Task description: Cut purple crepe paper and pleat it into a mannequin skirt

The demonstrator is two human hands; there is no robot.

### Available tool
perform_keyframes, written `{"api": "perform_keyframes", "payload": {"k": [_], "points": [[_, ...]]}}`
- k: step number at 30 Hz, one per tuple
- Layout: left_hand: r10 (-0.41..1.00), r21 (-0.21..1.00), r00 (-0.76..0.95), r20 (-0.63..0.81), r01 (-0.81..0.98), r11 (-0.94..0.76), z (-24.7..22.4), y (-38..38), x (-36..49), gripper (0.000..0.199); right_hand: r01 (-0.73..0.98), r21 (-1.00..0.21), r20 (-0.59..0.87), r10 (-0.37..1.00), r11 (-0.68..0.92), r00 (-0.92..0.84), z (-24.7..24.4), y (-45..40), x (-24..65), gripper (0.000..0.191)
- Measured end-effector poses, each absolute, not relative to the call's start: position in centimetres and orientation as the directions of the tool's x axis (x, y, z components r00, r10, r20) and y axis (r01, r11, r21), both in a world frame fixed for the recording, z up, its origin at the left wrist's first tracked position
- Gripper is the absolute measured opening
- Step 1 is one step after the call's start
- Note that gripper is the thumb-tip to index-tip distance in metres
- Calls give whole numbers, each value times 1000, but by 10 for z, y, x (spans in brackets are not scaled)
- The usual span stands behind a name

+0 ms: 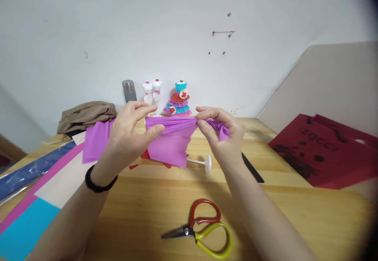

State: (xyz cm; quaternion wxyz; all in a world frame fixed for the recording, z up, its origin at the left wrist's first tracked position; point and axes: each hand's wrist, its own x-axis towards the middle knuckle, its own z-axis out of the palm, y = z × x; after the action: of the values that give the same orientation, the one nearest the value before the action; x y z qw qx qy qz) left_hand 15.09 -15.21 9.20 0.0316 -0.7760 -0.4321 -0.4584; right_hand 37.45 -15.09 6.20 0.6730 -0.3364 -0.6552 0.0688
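A strip of purple crepe paper (171,145) hangs in front of me, gathered into folds along its top edge. My right hand (220,131) pinches that gathered edge between thumb and fingers, and a bunched end shows inside the palm. At the strip's left end is my left hand (130,131), thumb and fingers apart; the thumb lies over the paper. Behind the strip a white stand (206,164) lies on its side, its other end hidden. Red pieces (145,154) stick out near it. Scissors with red and yellow handles (193,229) lie partly open below my hands.
Two small white mannequins (156,87) and a ruffled paper dress on a stand (178,99) stand by the wall. A grey flask (129,91), brown cloth (85,116) and coloured paper sheets (29,225) are left. A red bag (321,150) lies right on the wooden table (132,221).
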Motion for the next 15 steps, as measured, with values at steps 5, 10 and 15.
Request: {"api": "perform_keyframes", "payload": {"k": [5, 10, 15], "points": [[403, 77, 418, 814, 611, -788, 83, -161, 169, 63, 426, -464, 865, 501, 777, 28, 66, -164, 367, 8], [335, 19, 416, 845, 603, -798, 70, -153, 178, 57, 440, -418, 871, 489, 794, -54, 67, -171, 360, 11], [327, 55, 387, 862, 570, -820, 71, -147, 175, 32, 425, -438, 863, 503, 792, -48, 65, -170, 360, 12]]}}
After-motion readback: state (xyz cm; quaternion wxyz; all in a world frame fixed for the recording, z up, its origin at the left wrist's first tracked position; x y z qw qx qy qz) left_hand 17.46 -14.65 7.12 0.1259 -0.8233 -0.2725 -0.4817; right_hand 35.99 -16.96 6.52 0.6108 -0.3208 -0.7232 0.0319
